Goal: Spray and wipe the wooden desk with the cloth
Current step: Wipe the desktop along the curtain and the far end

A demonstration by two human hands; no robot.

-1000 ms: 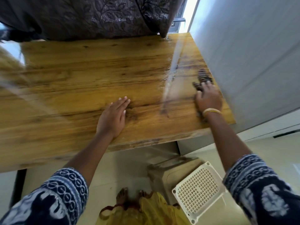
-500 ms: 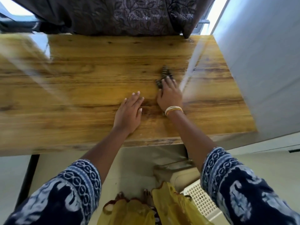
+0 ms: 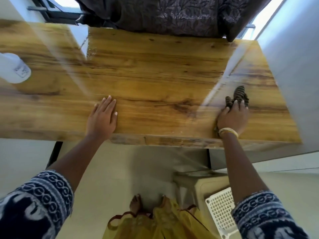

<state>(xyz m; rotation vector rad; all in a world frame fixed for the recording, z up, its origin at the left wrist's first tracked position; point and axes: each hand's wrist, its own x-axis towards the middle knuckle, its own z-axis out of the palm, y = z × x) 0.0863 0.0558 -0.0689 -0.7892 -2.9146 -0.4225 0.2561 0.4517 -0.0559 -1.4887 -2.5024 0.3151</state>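
Note:
The wooden desk (image 3: 155, 80) fills the upper half of the view, its surface glossy. My right hand (image 3: 232, 118) presses a dark striped cloth (image 3: 238, 96) flat against the desk near its right end; the cloth sticks out beyond my fingertips. My left hand (image 3: 102, 119) rests palm down with straight fingers near the desk's front edge, holding nothing. A white spray bottle (image 3: 14, 68) lies at the far left of the desk, partly cut off by the frame.
A dark patterned curtain (image 3: 172, 14) hangs behind the desk. A grey wall (image 3: 293, 75) borders the desk's right end. Below the desk stands a cream plastic stool (image 3: 219, 204) next to my bare feet (image 3: 136, 202) on the tiled floor.
My right hand has slid the cloth from the middle of the desk, beside my left hand, back to the right end. My left hand stays flat in place.

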